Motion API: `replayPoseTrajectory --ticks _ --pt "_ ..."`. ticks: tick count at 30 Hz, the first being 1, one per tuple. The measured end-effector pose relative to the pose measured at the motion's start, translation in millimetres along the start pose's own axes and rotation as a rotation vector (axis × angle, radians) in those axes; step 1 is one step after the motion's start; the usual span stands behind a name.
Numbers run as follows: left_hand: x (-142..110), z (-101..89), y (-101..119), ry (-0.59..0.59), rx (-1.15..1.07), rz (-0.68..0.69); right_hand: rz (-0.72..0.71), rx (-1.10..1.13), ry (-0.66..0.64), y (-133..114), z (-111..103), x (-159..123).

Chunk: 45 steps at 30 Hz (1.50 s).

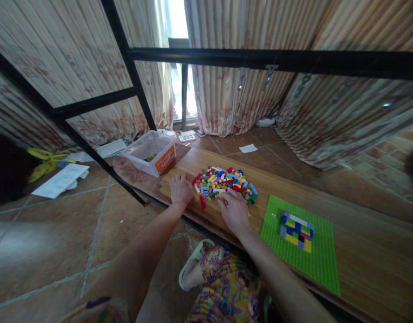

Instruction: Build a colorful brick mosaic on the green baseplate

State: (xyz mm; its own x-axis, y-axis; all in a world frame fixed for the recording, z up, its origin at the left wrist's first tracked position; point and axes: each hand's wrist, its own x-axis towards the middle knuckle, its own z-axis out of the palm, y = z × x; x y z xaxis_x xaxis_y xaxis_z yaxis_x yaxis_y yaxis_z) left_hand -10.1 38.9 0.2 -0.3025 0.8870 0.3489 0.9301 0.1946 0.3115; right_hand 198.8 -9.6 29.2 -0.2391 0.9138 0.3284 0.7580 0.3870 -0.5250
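A heap of small colourful toy bricks (223, 179) lies on a wooden board. My left hand (181, 189) rests on the board at the heap's left side, fingers loosely laid down and no brick visible in them. At the heap's near edge, my right hand (235, 211) has its thumb and fingertips drawn together among the bricks; what is between them is hidden. Right of that hand lies a green baseplate (322, 255). On it stands a small build of blue, yellow, purple and grey bricks (297, 231), slightly blurred.
A clear plastic box (139, 157) with an orange label and some green pieces stands beyond the board's left end. Black metal bars (260, 56) cross above and left of the wooden board (371, 251). Papers (248, 148) lie on the tiled floor before long curtains.
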Motion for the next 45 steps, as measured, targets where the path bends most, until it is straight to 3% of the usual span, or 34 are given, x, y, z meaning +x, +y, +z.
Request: replayPoseTrajectory --ticks 8,14,19,23,28,37,40,45 --pt "0 -0.2 0 0.001 -0.035 -0.006 -0.159 -0.256 -0.165 -7 16 40" --pt "-1 -0.3 0 -0.014 -0.017 0.0 -0.152 -0.253 -0.18 7 11 34" --pt "-1 -1.3 1 -0.015 -0.031 -0.005 -0.111 -0.229 -0.113 20 3 28" --pt "-1 -0.6 1 -0.005 -0.041 -0.005 -0.16 -0.224 -0.109 12 2 30" --pt "-1 0.9 0 0.003 -0.02 0.001 -0.247 -0.27 -0.221 -3 10 39" --pt "2 4.2 -5 0.009 0.002 0.025 -0.192 -0.296 -0.269 -11 13 46" --pt "5 5.3 -7 0.019 0.006 0.039 -0.176 -0.235 -0.234 -15 9 49" --pt "9 5.6 -8 0.022 0.009 0.064 -0.05 -0.063 -0.031 -8 -13 30"
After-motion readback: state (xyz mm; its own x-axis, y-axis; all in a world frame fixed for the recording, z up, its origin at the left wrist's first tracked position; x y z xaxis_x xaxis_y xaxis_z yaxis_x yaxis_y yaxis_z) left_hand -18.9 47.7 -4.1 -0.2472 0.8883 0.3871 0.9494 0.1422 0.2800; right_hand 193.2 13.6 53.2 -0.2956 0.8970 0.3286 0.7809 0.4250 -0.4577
